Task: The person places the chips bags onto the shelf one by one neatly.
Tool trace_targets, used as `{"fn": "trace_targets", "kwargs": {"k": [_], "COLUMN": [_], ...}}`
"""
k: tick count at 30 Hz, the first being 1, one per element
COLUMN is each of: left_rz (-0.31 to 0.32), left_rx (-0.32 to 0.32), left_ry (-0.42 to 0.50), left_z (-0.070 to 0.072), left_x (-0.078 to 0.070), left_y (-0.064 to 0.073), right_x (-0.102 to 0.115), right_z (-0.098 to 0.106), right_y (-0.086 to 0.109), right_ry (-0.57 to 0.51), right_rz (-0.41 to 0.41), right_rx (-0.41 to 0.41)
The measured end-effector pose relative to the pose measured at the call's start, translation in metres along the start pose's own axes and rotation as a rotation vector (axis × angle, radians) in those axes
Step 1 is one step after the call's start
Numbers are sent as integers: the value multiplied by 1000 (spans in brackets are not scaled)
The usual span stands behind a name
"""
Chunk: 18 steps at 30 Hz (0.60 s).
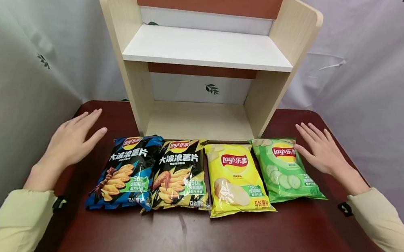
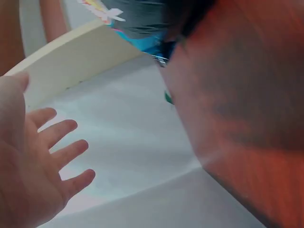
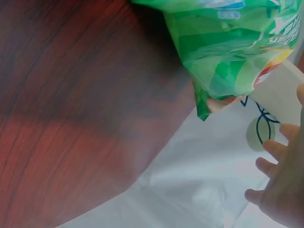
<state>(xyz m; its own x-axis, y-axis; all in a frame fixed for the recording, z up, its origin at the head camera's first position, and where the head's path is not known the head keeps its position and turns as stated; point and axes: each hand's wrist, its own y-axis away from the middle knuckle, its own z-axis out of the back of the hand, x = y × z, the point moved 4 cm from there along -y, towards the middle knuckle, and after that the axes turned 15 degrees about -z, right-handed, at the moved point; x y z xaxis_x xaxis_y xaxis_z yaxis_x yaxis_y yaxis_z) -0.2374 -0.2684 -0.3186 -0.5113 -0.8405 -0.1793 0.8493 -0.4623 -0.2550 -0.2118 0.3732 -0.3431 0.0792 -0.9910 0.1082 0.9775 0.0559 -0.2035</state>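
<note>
Side by side on the dark red table lie a blue bag of potato chips point(image 1: 126, 174), a black bag of potato chips point(image 1: 179, 175), a yellow bag of potato chips point(image 1: 236, 179) and a green bag of potato chips point(image 1: 286, 170). My left hand point(image 1: 70, 140) hovers left of the blue bag, fingers straight, holding nothing. On the other side my right hand point(image 1: 321, 151) is beside the green bag, fingers spread and nothing held. The left wrist view shows the left hand point(image 2: 35, 161) apart from the blue bag. In the right wrist view the right hand point(image 3: 282, 175) is below the green bag point(image 3: 228, 52).
Behind the bags stands a light wooden shelf unit point(image 1: 196, 120) with a white upper board point(image 1: 205, 48) and brown back strips. White curtains point(image 1: 377, 84) with leaf prints surround the table point(image 1: 198, 244) at the back and sides.
</note>
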Motion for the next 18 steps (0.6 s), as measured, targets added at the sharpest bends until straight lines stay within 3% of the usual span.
{"fn": "trace_targets", "kwargs": {"k": [10, 14, 18], "left_rz": [-29, 11, 107], "left_rx": [-197, -354, -532], "left_ry": [129, 134, 204], "left_z": [35, 50, 69], "left_x": [-20, -24, -22], "left_y": [-22, -32, -42], "right_x": [14, 22, 30], "right_z": [11, 13, 16], "right_y": [2, 6, 12], "right_ry": [-122, -149, -168], "right_rz": [57, 97, 155], "right_rx": [-104, -162, -221]}}
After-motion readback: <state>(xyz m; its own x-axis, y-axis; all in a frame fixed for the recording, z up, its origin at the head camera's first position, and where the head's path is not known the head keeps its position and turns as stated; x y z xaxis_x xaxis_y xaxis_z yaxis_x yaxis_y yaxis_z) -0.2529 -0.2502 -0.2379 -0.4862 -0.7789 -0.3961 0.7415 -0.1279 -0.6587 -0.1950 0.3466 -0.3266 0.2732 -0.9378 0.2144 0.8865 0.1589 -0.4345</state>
